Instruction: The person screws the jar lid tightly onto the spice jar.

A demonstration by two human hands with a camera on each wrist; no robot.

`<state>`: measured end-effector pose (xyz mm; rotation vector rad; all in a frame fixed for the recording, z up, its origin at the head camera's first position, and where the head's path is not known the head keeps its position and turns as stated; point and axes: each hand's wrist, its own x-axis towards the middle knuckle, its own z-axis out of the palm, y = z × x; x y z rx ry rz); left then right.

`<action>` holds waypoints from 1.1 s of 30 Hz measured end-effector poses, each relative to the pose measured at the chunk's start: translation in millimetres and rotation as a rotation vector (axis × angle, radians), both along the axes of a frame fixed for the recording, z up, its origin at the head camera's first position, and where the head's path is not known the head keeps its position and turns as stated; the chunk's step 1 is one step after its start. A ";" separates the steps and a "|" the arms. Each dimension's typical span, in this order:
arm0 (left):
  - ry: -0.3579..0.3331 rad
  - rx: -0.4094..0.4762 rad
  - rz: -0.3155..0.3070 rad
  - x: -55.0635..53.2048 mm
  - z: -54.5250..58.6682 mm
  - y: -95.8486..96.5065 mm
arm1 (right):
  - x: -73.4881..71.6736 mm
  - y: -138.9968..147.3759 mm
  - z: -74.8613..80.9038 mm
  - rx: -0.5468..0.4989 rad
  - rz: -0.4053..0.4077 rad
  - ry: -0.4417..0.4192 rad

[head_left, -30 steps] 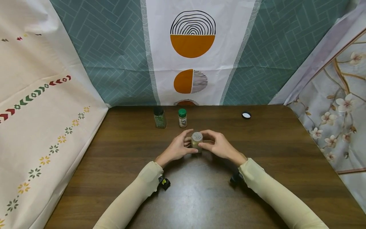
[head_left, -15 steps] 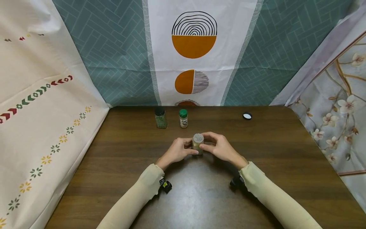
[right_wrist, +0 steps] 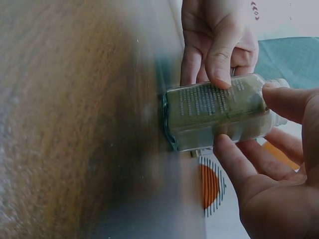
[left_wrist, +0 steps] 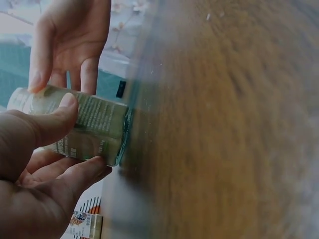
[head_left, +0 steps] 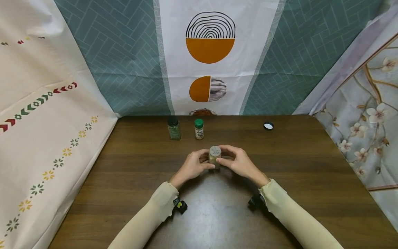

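Fingers [right_wrist: 235, 158] of L hand [head_left: 192, 165] & R hand [head_left: 242, 162], part-curled, pinch jar [right_wrist: 209, 117] w/ thumbs [left_wrist: 52, 122].

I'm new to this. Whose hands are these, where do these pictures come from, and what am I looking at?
No robot here: you see one person's bare left hand and right hand, together holding a glass jar with a holed top. The wide picture comes from a camera worn on the head; the two close ones come from wrist cameras, one per arm. Farther back on the brown table stand a dark-capped jar and a green-capped bottle; a black lid lies to their right.
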<state>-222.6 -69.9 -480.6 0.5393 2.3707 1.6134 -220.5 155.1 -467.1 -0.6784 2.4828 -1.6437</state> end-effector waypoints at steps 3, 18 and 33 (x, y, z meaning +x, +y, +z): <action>-0.006 -0.019 -0.011 1.5 1.0 -1.6 | 1.4 0.4 -0.1 0.003 0.003 0.001; 0.001 -0.050 -0.043 6.7 3.8 -4.0 | 5.5 0.2 1.1 -0.024 0.038 -0.031; 0.006 -0.056 -0.064 10.0 1.7 -5.3 | 9.0 2.1 5.6 0.000 0.081 -0.046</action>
